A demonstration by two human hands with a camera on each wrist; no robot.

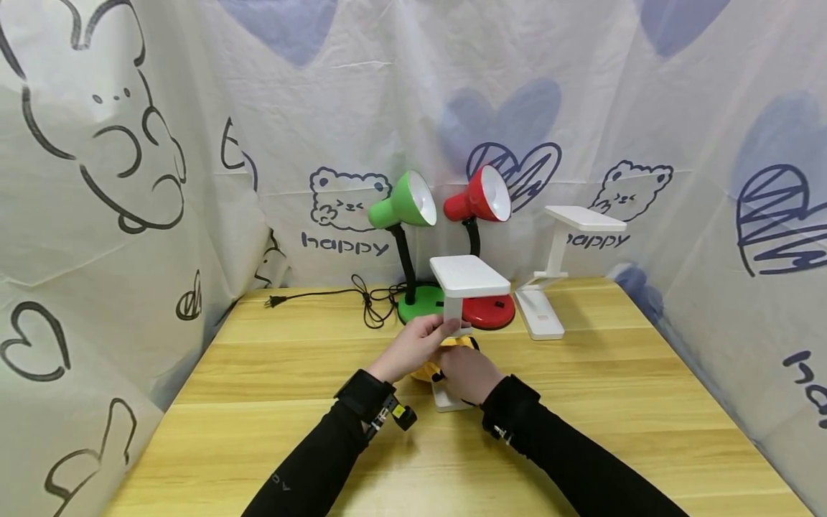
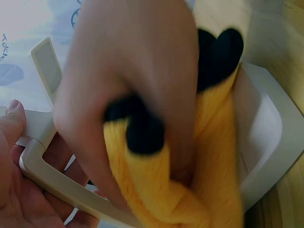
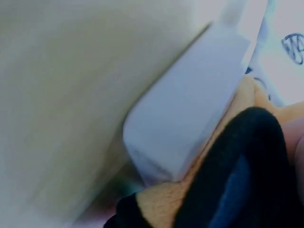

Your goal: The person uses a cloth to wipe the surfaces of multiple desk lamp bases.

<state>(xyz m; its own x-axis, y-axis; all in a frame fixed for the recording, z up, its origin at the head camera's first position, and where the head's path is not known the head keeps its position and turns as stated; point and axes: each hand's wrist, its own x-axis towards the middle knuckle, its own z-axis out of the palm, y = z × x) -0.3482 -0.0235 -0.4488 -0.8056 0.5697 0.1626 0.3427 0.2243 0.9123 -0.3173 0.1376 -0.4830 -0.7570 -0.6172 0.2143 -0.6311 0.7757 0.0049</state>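
A white desk lamp [image 1: 470,276] with a flat rectangular head stands in front of me. My left hand [image 1: 413,346] grips its stem just below the head. My right hand [image 1: 470,372] holds a yellow cloth [image 1: 423,372] with black edging over the lamp's lower part. In the left wrist view the right hand [image 2: 128,52] bunches the cloth [image 2: 218,147] beside the pale lamp base [image 2: 280,118], its fingertips hidden in the folds. The right wrist view is blurred; a white lamp part [image 3: 185,95] lies right along the cloth [image 3: 164,202].
Behind stand a green lamp [image 1: 400,205], a red lamp [image 1: 479,197] and a second white lamp [image 1: 543,316] to the right. A black cord with a plug [image 1: 276,300] lies at the back left. The wooden table [image 1: 271,445] meets a printed curtain [image 1: 400,86].
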